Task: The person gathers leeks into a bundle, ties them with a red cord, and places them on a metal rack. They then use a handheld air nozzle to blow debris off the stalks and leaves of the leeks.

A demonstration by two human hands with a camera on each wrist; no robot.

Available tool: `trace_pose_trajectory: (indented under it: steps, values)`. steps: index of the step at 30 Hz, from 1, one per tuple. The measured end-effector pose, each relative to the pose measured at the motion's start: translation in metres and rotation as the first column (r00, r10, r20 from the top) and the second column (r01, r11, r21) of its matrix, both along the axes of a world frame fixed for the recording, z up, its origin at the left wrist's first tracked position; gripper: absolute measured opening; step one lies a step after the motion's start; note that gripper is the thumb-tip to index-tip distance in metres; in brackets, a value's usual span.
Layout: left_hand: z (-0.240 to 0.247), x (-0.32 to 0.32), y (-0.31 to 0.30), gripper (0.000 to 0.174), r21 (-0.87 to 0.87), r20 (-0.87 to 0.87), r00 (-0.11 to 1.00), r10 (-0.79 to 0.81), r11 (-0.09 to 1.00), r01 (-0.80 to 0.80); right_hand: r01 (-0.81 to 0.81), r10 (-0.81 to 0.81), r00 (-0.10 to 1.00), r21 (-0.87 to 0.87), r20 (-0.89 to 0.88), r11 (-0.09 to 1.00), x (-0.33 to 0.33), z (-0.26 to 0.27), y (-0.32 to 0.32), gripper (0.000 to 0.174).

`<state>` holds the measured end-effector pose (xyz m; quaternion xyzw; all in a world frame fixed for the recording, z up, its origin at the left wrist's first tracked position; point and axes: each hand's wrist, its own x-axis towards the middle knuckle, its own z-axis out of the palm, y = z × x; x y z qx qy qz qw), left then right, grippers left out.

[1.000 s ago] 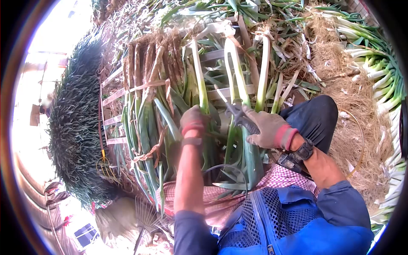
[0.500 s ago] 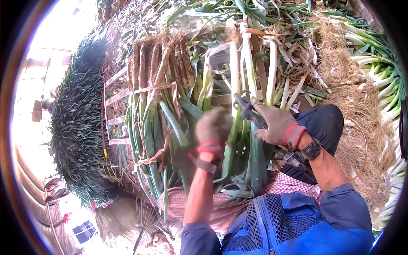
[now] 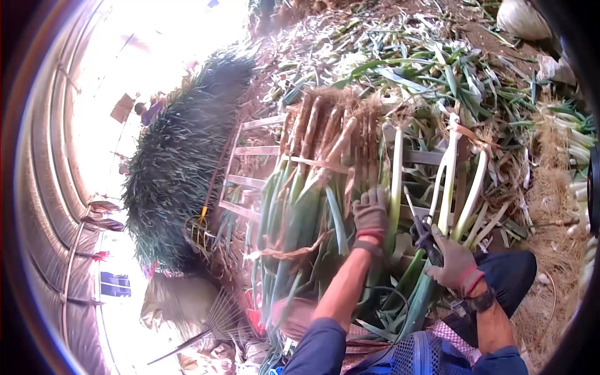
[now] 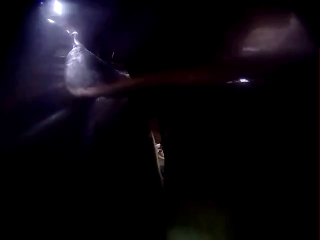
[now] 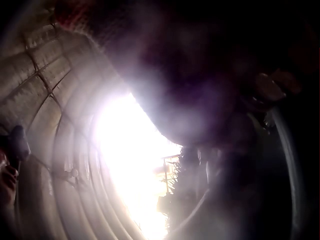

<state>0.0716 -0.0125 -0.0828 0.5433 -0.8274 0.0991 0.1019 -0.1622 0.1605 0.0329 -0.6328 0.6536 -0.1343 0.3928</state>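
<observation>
My gloved left hand (image 3: 371, 215) rests on the right side of a tied bundle of green onions (image 3: 312, 187), its fingers toward the brown, unpeeled stalks. A peeled green onion (image 3: 396, 178) with a white shaft lies just right of that hand. My gloved right hand (image 3: 455, 262) grips a dark air blow gun (image 3: 427, 242), whose thin nozzle slants up and left. Beyond the nozzle lie several white peeled green onions (image 3: 447, 181), roots away from me. Both wrist views are mostly dark or glaring and show no clear grip.
A slatted rack (image 3: 256, 150) lies under the bundle. Leaf scraps (image 3: 450, 69) cover the ground ahead. A large green onion pile (image 3: 181, 156) is at left, near a wire rake (image 3: 215, 319). A black hose (image 3: 403, 294) curves near my lap.
The head view has swung left. My left hand has moved left, away from the peeled stalks onto the tied bundle. The right hand keeps the air blow gun over the peeled stalks.
</observation>
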Motion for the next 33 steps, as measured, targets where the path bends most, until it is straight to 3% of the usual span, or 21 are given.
trace_pose_trajectory:
  steps: [5,6,8,10,11,12,14,15,18,20,22,23,24,25,26,27,28,29,30,32,33]
  values:
    - [0.005,-0.024,0.026,0.052,0.227,0.137,0.984,0.116,0.963,-0.145,-0.030,0.035,0.995,-0.048,0.095,0.998,0.003,-0.006,0.000,0.109]
    - [-0.009,-0.027,0.031,0.053,0.104,0.187,0.977,0.102,0.987,-0.123,-0.021,0.026,0.995,-0.055,0.094,0.998,0.005,-0.005,-0.001,0.109]
    - [-0.019,-0.034,0.021,0.049,0.096,0.185,0.971,0.149,0.981,-0.169,-0.017,0.020,0.998,-0.046,0.060,0.999,0.005,0.001,-0.002,0.109]
    - [-0.020,-0.034,0.001,0.041,-0.007,0.168,0.959,0.230,0.973,-0.232,-0.058,0.059,0.998,-0.038,0.034,0.998,0.003,0.001,0.002,0.108]
    - [-0.033,-0.026,-0.011,0.029,-0.137,0.181,0.964,0.196,0.975,-0.173,-0.036,0.039,0.997,-0.050,0.060,0.998,0.001,0.005,0.003,0.106]
    - [-0.013,-0.024,-0.011,0.021,-0.070,0.081,0.991,0.110,0.992,-0.105,0.003,0.011,0.994,-0.123,0.108,0.992,-0.001,-0.001,0.006,0.104]
    - [0.000,-0.017,-0.025,0.026,0.328,0.099,0.989,0.113,0.934,-0.139,0.010,-0.005,0.997,-0.073,0.076,0.997,-0.006,-0.012,0.009,0.103]
    - [0.027,-0.020,-0.018,0.031,0.372,-0.035,0.986,0.165,0.918,-0.140,-0.005,0.007,0.999,-0.042,0.053,0.999,-0.008,-0.014,0.011,0.103]
    - [0.052,-0.023,-0.025,0.037,0.522,0.030,0.988,0.149,0.841,-0.143,-0.015,0.012,0.999,0.081,0.036,0.997,-0.012,-0.005,0.008,0.102]
    - [0.052,-0.017,-0.025,0.021,0.636,-0.157,0.978,0.136,0.771,-0.005,0.012,-0.018,0.998,0.090,0.061,0.996,-0.016,-0.010,0.007,0.101]
    - [0.096,-0.030,-0.017,0.021,0.798,-0.463,0.760,0.457,0.589,0.132,0.025,-0.031,0.998,0.102,0.059,0.994,-0.019,-0.012,0.007,0.101]
    - [0.116,-0.036,-0.027,0.023,0.822,-0.506,0.684,0.526,0.534,0.198,0.031,-0.037,0.998,0.111,0.054,0.993,-0.020,-0.012,0.008,0.100]
    - [0.159,-0.049,-0.032,0.020,0.791,-0.578,0.606,0.547,0.557,0.253,0.031,-0.037,0.998,0.113,0.054,0.993,-0.019,-0.014,0.009,0.100]
    - [0.164,-0.044,-0.058,0.009,0.704,-0.693,0.554,0.460,0.596,0.387,0.023,-0.027,0.999,0.082,0.042,0.996,-0.019,-0.018,0.011,0.099]
    - [0.159,-0.033,-0.094,0.004,0.523,-0.618,0.786,0.005,0.750,0.406,0.015,-0.016,0.999,0.051,0.028,0.999,-0.019,-0.021,0.014,0.099]
    - [0.172,-0.046,-0.096,0.006,0.619,-0.407,0.894,0.190,0.777,0.117,0.012,-0.013,1.000,0.054,0.024,0.998,-0.021,-0.027,0.016,0.099]
    - [0.176,-0.037,-0.172,0.010,0.513,-0.858,0.296,0.420,0.680,0.524,0.044,-0.038,0.993,-0.054,0.115,0.998,-0.025,-0.034,0.019,0.100]
    - [0.235,-0.060,-0.149,0.015,0.515,-0.822,0.071,0.565,0.684,0.517,0.087,-0.052,0.976,-0.161,0.209,0.983,-0.027,-0.037,0.020,0.100]
    - [0.242,-0.075,-0.161,0.050,0.268,-0.908,-0.138,0.395,0.802,0.533,0.088,-0.053,0.977,-0.164,0.208,0.983,-0.027,-0.035,0.017,0.100]
    - [0.269,-0.086,-0.128,0.044,0.349,-0.891,-0.164,0.424,0.868,0.353,0.227,-0.200,0.949,-0.088,0.244,0.970,-0.028,-0.032,0.013,0.103]
    - [0.251,-0.074,-0.124,0.037,0.355,-0.905,-0.083,0.417,0.848,0.395,0.235,-0.192,0.941,-0.131,0.278,0.963,-0.030,-0.039,0.014,0.104]
